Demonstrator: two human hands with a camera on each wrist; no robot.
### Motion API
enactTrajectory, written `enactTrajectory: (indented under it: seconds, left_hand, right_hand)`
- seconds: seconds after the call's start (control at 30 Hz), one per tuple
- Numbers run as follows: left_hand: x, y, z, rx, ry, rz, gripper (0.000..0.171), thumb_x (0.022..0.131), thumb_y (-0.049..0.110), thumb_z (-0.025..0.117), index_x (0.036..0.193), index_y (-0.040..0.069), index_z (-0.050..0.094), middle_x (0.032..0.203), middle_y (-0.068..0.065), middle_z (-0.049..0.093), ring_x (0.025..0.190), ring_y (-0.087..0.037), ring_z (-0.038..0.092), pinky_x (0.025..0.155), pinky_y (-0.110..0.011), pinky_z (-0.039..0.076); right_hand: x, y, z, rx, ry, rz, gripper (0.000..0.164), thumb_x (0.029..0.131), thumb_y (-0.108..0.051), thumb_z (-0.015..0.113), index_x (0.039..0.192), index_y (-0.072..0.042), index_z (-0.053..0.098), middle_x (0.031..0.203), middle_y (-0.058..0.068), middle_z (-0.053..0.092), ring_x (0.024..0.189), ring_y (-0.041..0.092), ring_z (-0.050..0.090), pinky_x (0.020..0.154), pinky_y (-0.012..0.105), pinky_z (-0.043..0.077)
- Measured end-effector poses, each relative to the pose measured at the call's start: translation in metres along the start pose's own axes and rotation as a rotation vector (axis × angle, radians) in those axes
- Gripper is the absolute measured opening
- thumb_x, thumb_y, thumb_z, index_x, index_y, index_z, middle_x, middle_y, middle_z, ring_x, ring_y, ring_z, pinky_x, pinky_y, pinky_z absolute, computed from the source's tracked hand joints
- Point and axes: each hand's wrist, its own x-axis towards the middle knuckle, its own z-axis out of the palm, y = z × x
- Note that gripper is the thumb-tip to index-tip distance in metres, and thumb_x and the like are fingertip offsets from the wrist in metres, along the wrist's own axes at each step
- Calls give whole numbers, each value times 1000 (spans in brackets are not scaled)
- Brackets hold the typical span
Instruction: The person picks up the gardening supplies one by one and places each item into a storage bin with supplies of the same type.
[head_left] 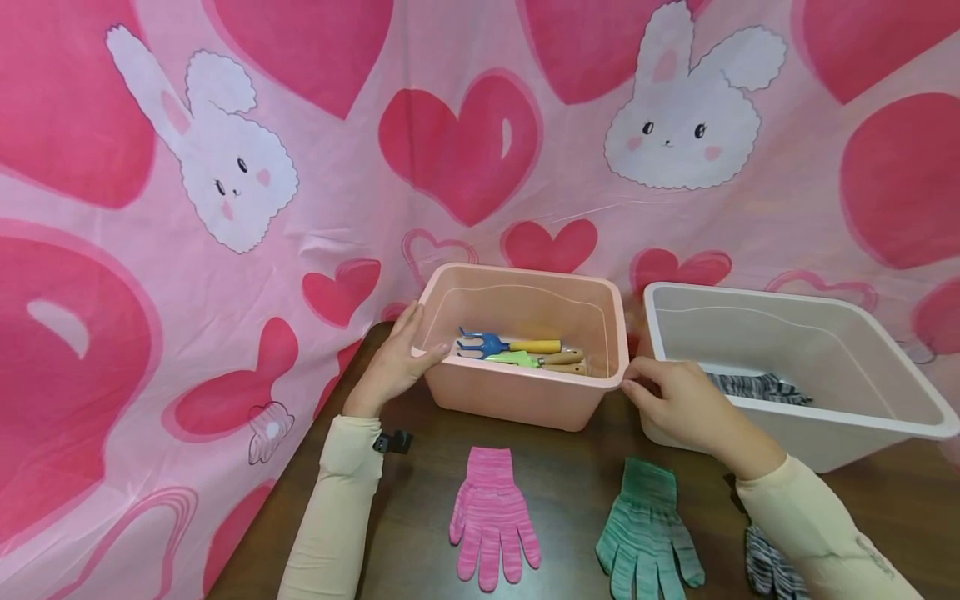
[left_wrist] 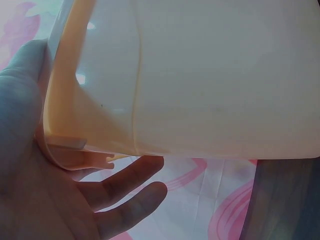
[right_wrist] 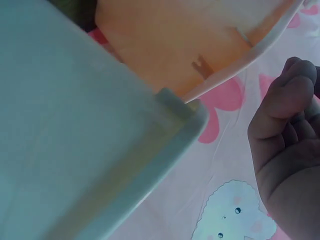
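Note:
A peach plastic bin (head_left: 517,396) stands at the back of the table, holding a blue hand fork (head_left: 487,344) with a yellow handle and a light green tool (head_left: 517,358) beside wooden handles. My left hand (head_left: 390,358) grips its left end, thumb over the rim and fingers against the outer wall, as the left wrist view shows. At the front right corner, my right hand (head_left: 678,408) has loosely curled fingers overlapping the rim. In the right wrist view that hand (right_wrist: 290,130) appears apart from the peach bin's rim (right_wrist: 240,62), with nothing in its fingers.
Right of it stands a grey-white bin (head_left: 780,429) with a black-and-white knit glove (head_left: 757,387) inside. Pink (head_left: 491,517) and green (head_left: 648,533) gloves lie in front; another black-and-white glove (head_left: 772,567) is partly behind the right sleeve. Heart-and-rabbit cloth (head_left: 465,150) hangs behind.

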Motion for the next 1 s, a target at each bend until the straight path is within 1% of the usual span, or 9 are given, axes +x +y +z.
enactTrajectory:
  seconds: [0.13,0.33,0.43,0.53,0.63,0.77,0.87,0.93,1.0]
  left_hand:
    - [0,0,0,4,3,5,100,90,59,65,164,16,13,169,-5,9,150,-38,18,111,-67,26]
    - [0,-1,1,5,6,21,99,91,56,65,163,13,14,169,-7,9,150,-39,19,111,-66,25]
    - [-1,-1,1,4,11,30,98,92,54,66,163,12,14,169,-7,9,150,-38,19,112,-65,25]
    - [0,-2,1,0,18,24,97,92,54,66,163,13,15,169,-6,10,150,-37,19,113,-63,25]
    - [0,-3,2,0,20,16,96,92,54,66,163,14,15,169,-5,10,150,-37,20,113,-64,26]
    - [-1,-2,3,-5,19,4,96,92,53,67,164,16,15,169,-3,9,150,-36,19,112,-64,25]
    - [-2,0,2,-3,17,4,97,91,53,67,164,16,14,169,-4,9,150,-37,19,112,-65,25]
    - [-2,1,2,-6,19,3,97,91,53,67,164,17,14,169,-4,9,150,-37,19,111,-66,26]
    - [-2,1,2,-7,20,3,96,91,52,67,164,18,14,169,-3,9,150,-38,19,111,-67,26]
  right_hand:
    - [-14,6,0,-15,-11,-15,3,95,-18,70,92,-17,69,74,-14,58,67,8,52,62,33,50]
    - [-37,19,1,7,-34,4,14,94,-12,71,87,-23,66,66,-16,46,59,3,44,53,25,41]
    - [-48,27,2,4,-7,-4,19,91,-8,73,85,-24,64,65,-16,43,58,2,40,51,24,37]
    - [-58,38,0,-42,30,-20,23,89,-7,75,85,-26,64,68,-19,43,61,0,40,53,25,36]
    - [-68,50,-5,-87,38,-17,22,88,-8,77,87,-27,65,71,-21,45,63,-1,39,54,25,35]
    - [-84,67,-18,-108,15,24,17,89,-8,77,91,-23,68,75,-21,49,63,-2,40,53,25,35]
    - [-95,82,-31,-139,-15,96,11,90,-11,76,96,-19,71,79,-18,56,65,-3,44,53,26,39]
    - [-102,93,-41,-157,-40,158,9,92,-14,75,100,-15,73,84,-12,63,69,-3,48,54,28,43]
    - [-109,104,-51,-179,-39,204,11,92,-17,75,101,-12,75,87,-3,68,70,-4,50,56,30,46]
